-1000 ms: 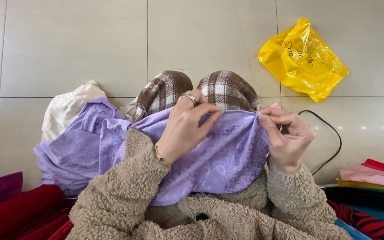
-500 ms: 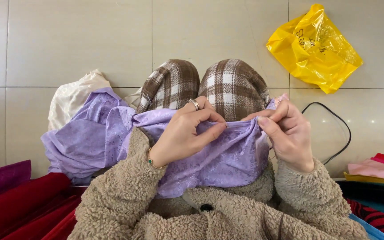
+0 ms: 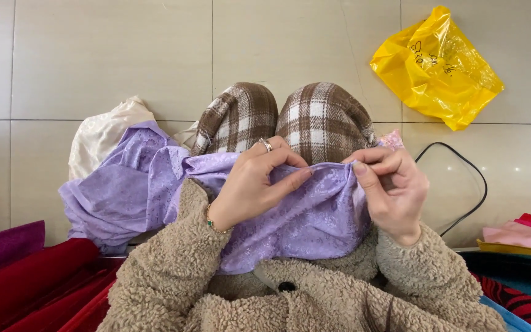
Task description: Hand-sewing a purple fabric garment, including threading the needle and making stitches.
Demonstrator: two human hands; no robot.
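Lilac patterned cloth (image 3: 302,215) lies across the person's lap, just below the knees in brown-and-white checked trousers (image 3: 290,120), and spills off to the left over a cream cloth (image 3: 102,132) on the tiled floor (image 3: 93,55). Both hands pinch its upper edge: the left hand (image 3: 250,184), with a ring and a thin bracelet, has its grip closed on a fold, and the right hand (image 3: 394,187) has thumb and fingers pressed together on the edge, perhaps on something small that cannot be made out. Fuzzy tan sleeves (image 3: 167,270) cover both arms. A yellow plastic bag (image 3: 434,67) lies well apart on the floor, a black cord (image 3: 471,184) loops near the right hand, and red fabrics (image 3: 32,289) sit at lower left.
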